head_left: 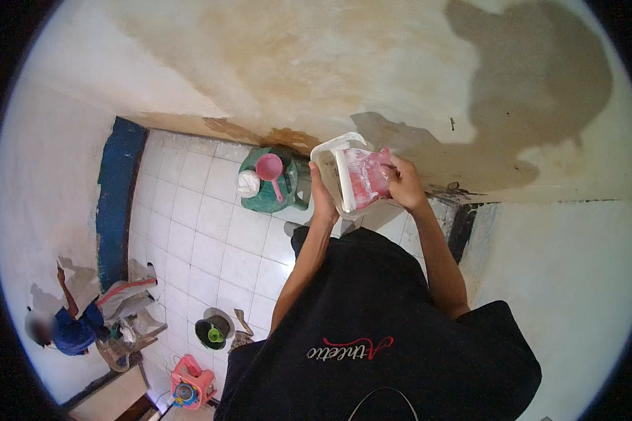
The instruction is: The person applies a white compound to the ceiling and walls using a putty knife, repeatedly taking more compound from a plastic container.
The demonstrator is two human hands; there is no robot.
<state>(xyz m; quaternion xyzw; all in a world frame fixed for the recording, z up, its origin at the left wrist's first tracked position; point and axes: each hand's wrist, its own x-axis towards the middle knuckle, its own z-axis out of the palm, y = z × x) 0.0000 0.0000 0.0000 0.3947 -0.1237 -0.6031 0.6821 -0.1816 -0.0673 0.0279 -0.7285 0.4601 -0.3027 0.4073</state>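
My left hand (322, 198) is wrapped round the side of a whitish rectangular plastic tub (323, 151), holding it up in front of my chest near the wall. Over the tub's mouth, my right hand (405, 184) grips a broad pink-red scraper (367, 179) by its right end. White paste is smeared across the scraper's face, and a white strip runs along its left edge. The scraper covers much of the tub's inside, where some greyish-white material shows. Whether the scraper touches the tub's rim, I cannot tell.
Below the stained wall (295, 63) stands a green stool (260, 203) bearing a pink dipper (269, 168) and a white bundle (248, 184). A black bucket (212, 332) and a pink stool (193, 379) stand on the tiled floor. Another person (77, 330) reaches toward the left wall.
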